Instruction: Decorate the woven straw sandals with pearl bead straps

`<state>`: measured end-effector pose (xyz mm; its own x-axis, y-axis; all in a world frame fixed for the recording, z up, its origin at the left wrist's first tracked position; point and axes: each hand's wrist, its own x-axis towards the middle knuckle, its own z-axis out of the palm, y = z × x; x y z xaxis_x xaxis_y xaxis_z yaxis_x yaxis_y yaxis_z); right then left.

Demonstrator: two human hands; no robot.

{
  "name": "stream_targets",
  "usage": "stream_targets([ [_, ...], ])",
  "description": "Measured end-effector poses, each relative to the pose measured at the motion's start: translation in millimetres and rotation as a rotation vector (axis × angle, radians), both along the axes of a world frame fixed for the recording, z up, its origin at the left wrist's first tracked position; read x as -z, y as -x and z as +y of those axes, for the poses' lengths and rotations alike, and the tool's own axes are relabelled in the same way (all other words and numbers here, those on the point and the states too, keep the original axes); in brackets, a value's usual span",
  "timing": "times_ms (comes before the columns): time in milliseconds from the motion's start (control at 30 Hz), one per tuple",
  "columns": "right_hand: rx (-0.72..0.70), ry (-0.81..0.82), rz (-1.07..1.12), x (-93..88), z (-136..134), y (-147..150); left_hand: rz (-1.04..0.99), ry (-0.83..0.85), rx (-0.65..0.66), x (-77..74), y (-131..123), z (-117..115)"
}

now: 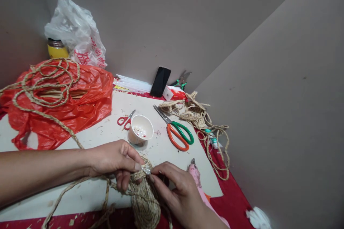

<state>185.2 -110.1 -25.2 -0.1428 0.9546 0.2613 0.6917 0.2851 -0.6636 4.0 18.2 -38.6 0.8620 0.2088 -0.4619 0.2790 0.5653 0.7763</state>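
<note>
A straw slipper (146,204), woven from braided cord, stands between my hands near the table's front edge. On its upper end sits a small cluster of clear, shiny beads (146,169). My left hand (120,161) is closed on the slipper's top, its thumb pressed beside the beads. From the other side, the thumb and forefinger of my right hand (176,186) pinch the edge of the bead cluster. Just beyond, a paper cup (134,136) holds loose beads. Lengths of braided straw cord (63,189) trail under my left forearm.
Small red-handled scissors (126,121) lie behind the cup, large orange-and-green scissors (178,134) to its right. A pink glue gun (195,175) rests beside my right hand. Straw pieces (197,114) lie far right, a red plastic bag (91,103) left. A phone (160,81) leans against the wall.
</note>
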Motion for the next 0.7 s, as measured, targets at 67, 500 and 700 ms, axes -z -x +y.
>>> stream_targets([
  [67,0.031,0.013,0.005,0.6,0,0,0.001,-0.006,0.013,-0.7,0,0],
  [500,0.09,0.117,0.022,-7.5,-7,-2,-0.002,-0.01,0.024,-3.3,0,1],
  [700,0.111,0.166,0.008,-13.8,-17,2,0.015,-0.023,0.02,-4.9,-1,0],
])
